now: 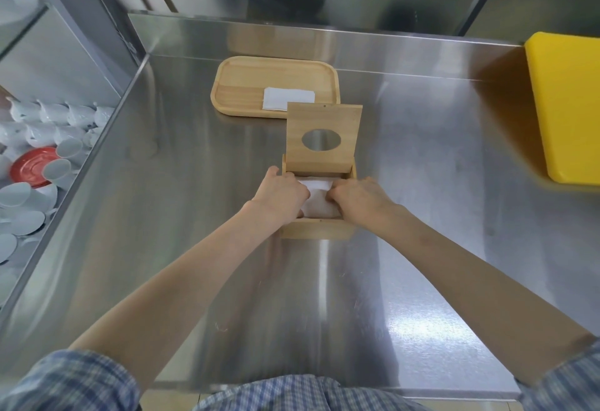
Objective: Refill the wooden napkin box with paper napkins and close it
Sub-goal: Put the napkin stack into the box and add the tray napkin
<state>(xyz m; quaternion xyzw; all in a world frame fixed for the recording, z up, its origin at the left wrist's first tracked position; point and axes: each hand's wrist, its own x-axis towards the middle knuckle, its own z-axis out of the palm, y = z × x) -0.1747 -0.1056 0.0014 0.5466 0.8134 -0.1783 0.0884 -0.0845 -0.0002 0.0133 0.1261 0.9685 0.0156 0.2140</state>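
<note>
The wooden napkin box [318,228] sits mid-table with its lid [324,118] standing upright; the lid has an oval hole. White paper napkins [319,198] lie inside the box. My left hand [281,191] and my right hand [358,194] both reach into the box, fingers curled down on the napkins from either side. Behind the box, a wooden tray [246,83] holds a small stack of white napkins [287,98].
The steel table [194,216] has a raised back edge. A yellow cutting board [566,108] lies at the right. Left of the table, lower down, are several white cups [52,115] and a red plate [32,165].
</note>
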